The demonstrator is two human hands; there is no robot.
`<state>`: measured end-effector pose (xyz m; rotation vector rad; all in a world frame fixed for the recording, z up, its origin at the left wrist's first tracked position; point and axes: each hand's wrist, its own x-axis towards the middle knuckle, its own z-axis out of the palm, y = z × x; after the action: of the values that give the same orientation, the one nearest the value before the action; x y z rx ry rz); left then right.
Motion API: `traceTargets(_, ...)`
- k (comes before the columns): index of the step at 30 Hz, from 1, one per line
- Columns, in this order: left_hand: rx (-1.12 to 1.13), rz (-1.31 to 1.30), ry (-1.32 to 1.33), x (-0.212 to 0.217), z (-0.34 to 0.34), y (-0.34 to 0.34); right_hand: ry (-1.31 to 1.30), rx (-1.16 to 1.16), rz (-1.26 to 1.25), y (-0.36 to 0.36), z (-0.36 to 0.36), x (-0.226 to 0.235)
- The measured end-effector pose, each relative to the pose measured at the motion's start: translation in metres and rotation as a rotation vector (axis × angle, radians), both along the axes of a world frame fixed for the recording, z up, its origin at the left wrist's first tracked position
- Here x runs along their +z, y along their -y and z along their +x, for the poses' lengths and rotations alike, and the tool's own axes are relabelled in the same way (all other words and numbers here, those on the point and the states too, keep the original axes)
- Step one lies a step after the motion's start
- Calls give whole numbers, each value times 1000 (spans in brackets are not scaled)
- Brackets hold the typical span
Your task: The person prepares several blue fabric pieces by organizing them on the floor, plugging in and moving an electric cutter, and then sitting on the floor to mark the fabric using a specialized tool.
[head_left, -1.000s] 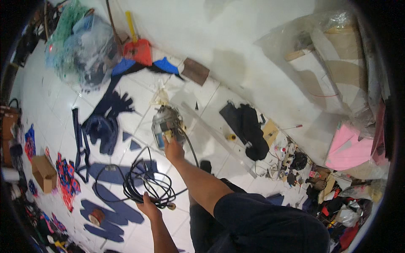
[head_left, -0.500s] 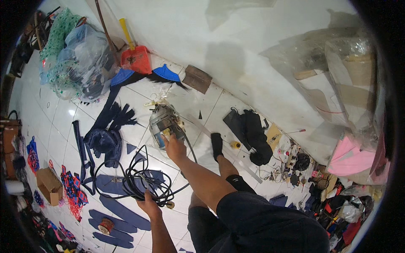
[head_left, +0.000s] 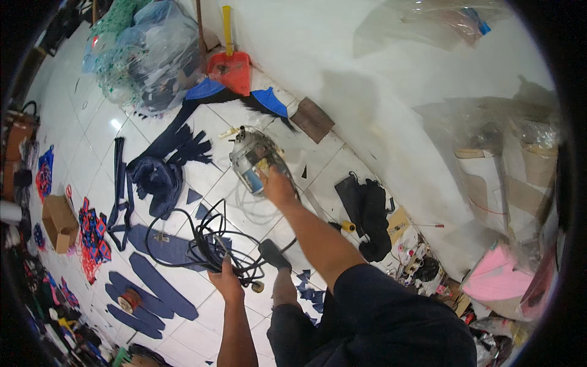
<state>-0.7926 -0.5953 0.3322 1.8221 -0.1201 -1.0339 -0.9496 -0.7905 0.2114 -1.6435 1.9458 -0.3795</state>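
My right hand [head_left: 278, 185] is closed around the handle of a silver-grey fabric cutting machine [head_left: 249, 147], which it carries above the tiled floor. The machine's underside is hidden from this angle. Lower and to the left, my left hand [head_left: 227, 283] grips a loosely looped black power cable [head_left: 202, 244]. Its coils spread out past the fingers, with a plug [head_left: 257, 286] dangling at the near side. One strand runs from the loops toward the machine, partly behind my right forearm. Beneath the coils lie flat dark-blue fabric pieces [head_left: 160, 246].
Dark cloth [head_left: 156, 177] lies heaped at left, near a spool [head_left: 129, 301] and a cardboard box [head_left: 59, 223]. A broom with blue ends [head_left: 269, 101], a red dustpan [head_left: 229, 72] and stuffed plastic bags [head_left: 156, 55] stand by the wall. A black bundle [head_left: 373, 220] and scraps lie at right.
My view has shifted, and the floor items sit elsewhere in the picture. One foot has stepped forward near the cable. Both hands keep their hold on the machine and the cable.
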Motion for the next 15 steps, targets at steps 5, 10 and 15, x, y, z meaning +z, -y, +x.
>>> traceTargets(5,81,-112,-131,-22,-59,22,-23,344,-110,59,-52,-6)
traceTargets(10,289,-64,-228,-32,-125,51,-66,469,162,87,-78,23)
traceTargets(15,444,-89,-395,-30,-180,64,-201,616,262,92,-101,38)
